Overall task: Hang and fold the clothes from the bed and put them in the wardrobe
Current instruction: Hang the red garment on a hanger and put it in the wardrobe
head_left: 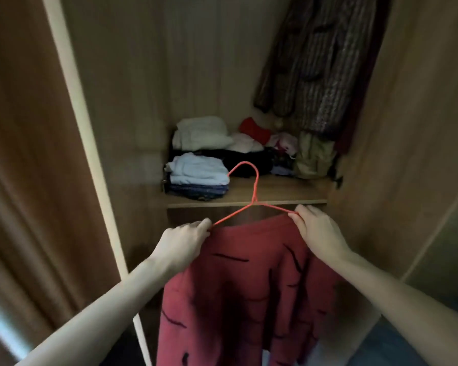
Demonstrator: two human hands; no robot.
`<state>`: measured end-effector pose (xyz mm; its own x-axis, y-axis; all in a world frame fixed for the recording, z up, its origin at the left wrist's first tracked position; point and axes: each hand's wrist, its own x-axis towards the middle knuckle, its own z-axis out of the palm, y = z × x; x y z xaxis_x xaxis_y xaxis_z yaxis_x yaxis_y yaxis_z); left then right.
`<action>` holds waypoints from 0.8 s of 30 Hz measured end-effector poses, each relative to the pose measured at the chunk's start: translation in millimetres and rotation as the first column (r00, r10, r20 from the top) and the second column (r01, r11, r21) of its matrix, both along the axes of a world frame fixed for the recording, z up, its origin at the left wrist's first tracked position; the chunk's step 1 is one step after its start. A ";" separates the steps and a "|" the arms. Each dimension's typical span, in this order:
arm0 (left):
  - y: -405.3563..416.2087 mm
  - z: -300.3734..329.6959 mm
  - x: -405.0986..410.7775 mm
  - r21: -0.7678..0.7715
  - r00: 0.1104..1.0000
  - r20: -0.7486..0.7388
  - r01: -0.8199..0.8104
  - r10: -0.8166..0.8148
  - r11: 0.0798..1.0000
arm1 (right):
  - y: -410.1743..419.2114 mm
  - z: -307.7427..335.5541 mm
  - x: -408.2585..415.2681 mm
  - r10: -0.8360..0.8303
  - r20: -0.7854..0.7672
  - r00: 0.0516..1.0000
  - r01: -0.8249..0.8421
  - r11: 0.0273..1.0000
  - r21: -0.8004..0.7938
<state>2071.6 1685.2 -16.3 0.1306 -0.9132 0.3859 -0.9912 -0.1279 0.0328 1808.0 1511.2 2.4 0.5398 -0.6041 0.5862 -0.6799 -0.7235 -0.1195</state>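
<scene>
The left hand point(181, 243) pinches the left end of a red wire hanger point(254, 199), fingers curled round the wire where it meets the cloth. The right hand point(319, 231) grips the hanger's right end the same way, thumb and fingers closed on the wire. The two hands are held apart, one at each shoulder of the hanger, with its hook rising between and above them and curving over to the left.

Below and between the hands hangs a dark red garment point(249, 291) marked with short black strokes; it drapes from the hanger down past the bottom of the view. No writing or label can be read on it.

Just beyond the hands is the front edge of a wardrobe shelf point(275, 192). On it, beyond the left hand, sits a folded stack with pale blue cloth on top and dark blue beneath point(197, 177). Further back lies a pile of white folded clothes point(201, 133), and to its right a loose heap of red, white and pink items point(262, 136), with dark cloth under them. Beyond the right hand an olive-green piece point(312, 154) stands bunched at the shelf's right end.

Above the right hand a dark knitted garment point(317, 62) hangs inside the wardrobe. To the left of the left hand stands the open brown wardrobe door point(32, 128). The view is dim and slightly blurred.
</scene>
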 end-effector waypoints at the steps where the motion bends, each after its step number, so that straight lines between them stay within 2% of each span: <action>1: -16.9 7.4 0.2 0.008 1.000 0.009 -0.009 0.009 1.000 | -8.5 6.1 -4.9 -0.026 -0.017 1.000 0.026 1.000 0.001; 8: -137.6 53.4 3.1 0.000 0.996 0.086 -0.035 0.035 0.999 | -69.0 44.3 -27.8 -0.076 -0.062 0.995 0.085 0.983 0.160; 12: -205.4 84.1 5.1 -0.010 0.989 0.142 0.040 -0.038 0.999 | -114.8 66.8 -38.5 -0.118 -0.091 0.989 0.135 0.970 0.204; 14: -238.3 102.3 10.3 -0.098 0.954 0.273 0.158 -0.126 0.983 | -145.3 80.3 -40.4 -0.163 -0.132 0.978 0.182 0.972 0.146; 17: -283.9 140.7 23.8 -0.189 0.836 0.534 0.267 -0.129 0.945 | -192.0 109.0 -36.6 -0.227 -0.156 0.961 0.234 0.972 0.026; 20: -327.6 188.7 29.3 -0.215 0.822 0.564 0.237 -0.077 0.948 | -232.4 144.2 -27.9 -0.227 -0.117 0.967 0.218 0.972 -0.084; 24: -381.7 244.1 38.4 -0.218 0.853 0.520 0.086 0.042 0.972 | -280.7 189.5 -10.7 -0.169 -0.034 0.985 0.160 0.969 -0.187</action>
